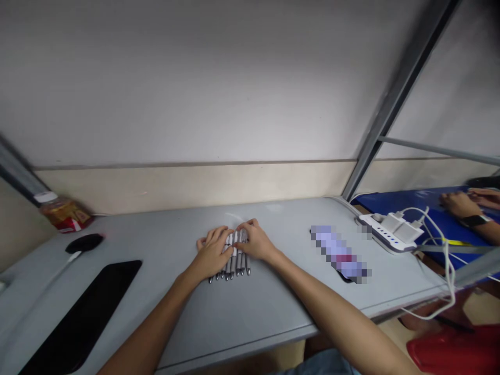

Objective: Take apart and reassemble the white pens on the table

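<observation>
Several grey-and-white pens (233, 260) lie side by side on the grey desk (234, 328), their tips pointing toward me. My left hand (213, 254) curls over the left part of the row, with its thumb on the pens. From the other side, my right hand (253, 240) grips the right part, its fingers bent round the upper ends. The two hands nearly meet at the middle, and they hide much of the pens' upper halves.
To the right lie a phone (339, 252) and a white power strip (386, 233) with plugged-in chargers and cables. A black mat (84, 317), a dark round object (84, 243) and a bottle (64, 212) are at left. Another person's hand (461, 204) rests over a blue surface (414, 200).
</observation>
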Demonstrator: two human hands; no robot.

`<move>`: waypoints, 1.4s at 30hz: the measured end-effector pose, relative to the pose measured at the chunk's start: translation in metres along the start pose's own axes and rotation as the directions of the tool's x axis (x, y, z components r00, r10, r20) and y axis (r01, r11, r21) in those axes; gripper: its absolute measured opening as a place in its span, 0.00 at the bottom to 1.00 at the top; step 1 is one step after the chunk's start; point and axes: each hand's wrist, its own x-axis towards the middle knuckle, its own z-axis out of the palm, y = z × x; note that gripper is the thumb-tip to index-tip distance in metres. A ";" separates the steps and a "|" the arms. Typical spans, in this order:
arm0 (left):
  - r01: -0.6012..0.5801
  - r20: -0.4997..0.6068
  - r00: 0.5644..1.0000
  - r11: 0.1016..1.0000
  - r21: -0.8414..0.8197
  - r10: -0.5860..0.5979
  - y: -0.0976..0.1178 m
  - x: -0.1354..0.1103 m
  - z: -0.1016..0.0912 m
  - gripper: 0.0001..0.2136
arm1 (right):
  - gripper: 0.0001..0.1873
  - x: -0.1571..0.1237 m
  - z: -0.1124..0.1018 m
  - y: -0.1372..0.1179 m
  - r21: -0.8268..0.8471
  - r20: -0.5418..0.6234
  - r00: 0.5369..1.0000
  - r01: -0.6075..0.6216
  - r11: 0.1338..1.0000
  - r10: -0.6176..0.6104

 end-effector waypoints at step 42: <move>-0.118 -0.034 0.993 0.987 -0.108 0.115 0.006 -0.003 0.001 0.24 | 0.24 0.004 -0.006 0.001 0.545 0.095 0.990 -0.143 0.826 0.108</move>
